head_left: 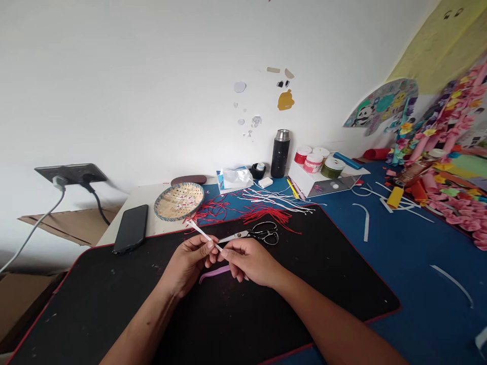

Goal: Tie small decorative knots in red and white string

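White and narrow, the strip (201,231) slants up to the left as I watch through the head camera. The left hand (192,259) pinches it partway along between thumb and fingers; the right hand (249,259) pinches its lower end. Beneath spreads a black mat (315,274) on a blue table (411,263), set against a white wall (152,91). Close by, I see scissors (243,234) just beyond the hands and pink tweezers (215,272) partly covered by the right hand. Farther back lie red cords (272,216) and a basket (156,207); a phone (131,229) rests at left.
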### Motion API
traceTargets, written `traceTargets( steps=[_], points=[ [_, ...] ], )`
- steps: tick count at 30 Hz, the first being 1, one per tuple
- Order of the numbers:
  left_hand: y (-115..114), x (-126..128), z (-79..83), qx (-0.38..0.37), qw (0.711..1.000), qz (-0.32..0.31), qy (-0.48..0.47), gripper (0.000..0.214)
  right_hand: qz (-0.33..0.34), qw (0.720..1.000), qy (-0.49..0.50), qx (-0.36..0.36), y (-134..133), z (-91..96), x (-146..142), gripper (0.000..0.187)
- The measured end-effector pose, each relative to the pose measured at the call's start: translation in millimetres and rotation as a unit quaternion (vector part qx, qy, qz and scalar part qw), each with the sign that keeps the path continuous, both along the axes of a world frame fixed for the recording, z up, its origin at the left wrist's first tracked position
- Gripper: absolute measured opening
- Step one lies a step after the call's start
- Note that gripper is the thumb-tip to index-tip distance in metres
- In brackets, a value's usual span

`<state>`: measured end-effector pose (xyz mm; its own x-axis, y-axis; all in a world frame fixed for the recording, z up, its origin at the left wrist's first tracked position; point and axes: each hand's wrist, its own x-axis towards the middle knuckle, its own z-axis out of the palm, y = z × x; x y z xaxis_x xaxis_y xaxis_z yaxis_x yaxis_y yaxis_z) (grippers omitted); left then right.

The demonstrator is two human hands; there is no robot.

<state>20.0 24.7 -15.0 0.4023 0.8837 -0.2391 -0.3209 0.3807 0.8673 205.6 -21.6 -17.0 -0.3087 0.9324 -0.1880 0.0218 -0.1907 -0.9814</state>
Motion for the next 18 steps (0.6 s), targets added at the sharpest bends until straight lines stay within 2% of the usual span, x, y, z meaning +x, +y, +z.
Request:
traceTargets(
  steps=[9,18],
  points=[
    [3.3,-2.0,1.8,0.027,0.999,0.039,-0.014,0.033,0.005,1.000,0.016,0.010,0.9,-3.0,1.5,0.038],
    [4.8,-8.4,1.8,0.021,0.998,0.050,-0.028,0.035,-0.011,0.998,0.065,-0.022,0.3,-0.7,1.1,0.045]
  ],
)
